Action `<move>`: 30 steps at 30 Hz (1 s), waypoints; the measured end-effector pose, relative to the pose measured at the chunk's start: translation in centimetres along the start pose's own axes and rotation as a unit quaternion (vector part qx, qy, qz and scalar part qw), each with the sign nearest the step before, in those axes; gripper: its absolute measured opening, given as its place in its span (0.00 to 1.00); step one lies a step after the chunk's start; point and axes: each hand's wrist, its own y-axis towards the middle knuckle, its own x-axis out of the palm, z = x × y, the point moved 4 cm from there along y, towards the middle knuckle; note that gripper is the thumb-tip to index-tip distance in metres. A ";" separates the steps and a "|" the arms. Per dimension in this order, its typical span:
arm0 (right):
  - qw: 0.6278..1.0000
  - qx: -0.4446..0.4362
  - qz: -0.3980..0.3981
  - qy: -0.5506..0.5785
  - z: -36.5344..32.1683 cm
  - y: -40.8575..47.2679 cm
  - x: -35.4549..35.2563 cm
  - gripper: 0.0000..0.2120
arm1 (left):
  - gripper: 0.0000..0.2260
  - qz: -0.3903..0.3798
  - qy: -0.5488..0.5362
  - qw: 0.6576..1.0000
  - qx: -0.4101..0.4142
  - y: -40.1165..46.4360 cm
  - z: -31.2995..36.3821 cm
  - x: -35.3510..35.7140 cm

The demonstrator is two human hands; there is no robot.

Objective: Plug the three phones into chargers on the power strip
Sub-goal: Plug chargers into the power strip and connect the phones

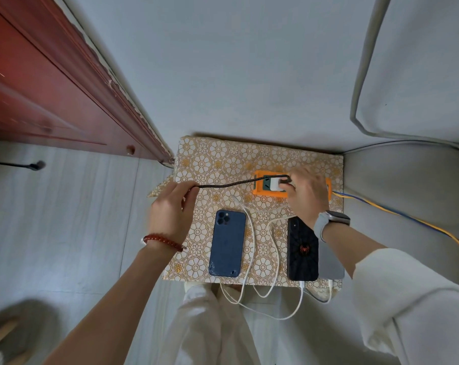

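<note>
Charger work is the step in hand: your right hand (307, 191) pinches a small white cube charger (278, 186) at the orange-framed green power strip (265, 189), which sits near the far right corner of the gold flower-patterned tabletop (212, 159). Whether the charger is fully seated you cannot tell from here. Your left hand (170, 214) holds the dark braided cable (228, 184) in curled fingers near the left edge, so the cable runs taut, left to right, from that hand to the charger.

By my reading, two phones are already cabled: white leads enter the near ends of the black phone with a red spider emblem (302, 248) and the grey phone (331, 262) just beside it, both by the near right corner. The blue phone with a cracked back (227, 243) lies face down mid-table, long axis running near to far, cameras toward the far edge, its port at the near edge.

Next, press the charger home, then bring the cable's free end round to that near port.
</note>
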 end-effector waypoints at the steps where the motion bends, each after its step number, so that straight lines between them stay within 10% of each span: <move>1: 1.000 0.007 -0.003 -0.006 0.0 0.0 0.0 0.06 | 0.09 -0.002 0.000 1.000 -0.002 0.0 0.0 0.0; 9: 0.995 0.075 -0.048 -0.039 -0.7 0.2 -0.3 0.12 | 0.08 -0.040 -0.027 0.995 -0.089 0.2 -0.3 -0.2; 14: 0.964 0.095 0.165 0.184 -5.0 -6.2 -2.8 0.15 | 0.09 -0.158 -0.261 0.893 -0.330 -1.0 -0.2 0.3; 18: 0.877 0.130 -0.161 0.434 -11.6 -12.7 0.5 0.22 | 0.10 -0.244 -0.472 0.730 -0.429 -2.6 1.7 -0.1; 22: 0.822 0.052 -0.326 0.464 -16.8 -15.9 3.5 0.16 | 0.10 -0.291 -0.563 0.656 -0.409 -2.6 3.3 -1.4; 25: 0.808 0.112 -0.286 0.503 -17.6 -15.8 3.3 0.10 | 0.13 -0.269 -0.549 0.699 -0.371 -2.6 2.6 -2.1; 30: 0.673 0.260 -0.191 0.665 -13.8 -14.3 -0.2 0.08 | 0.21 -0.312 -0.304 0.855 -0.281 -8.6 -1.3 -2.6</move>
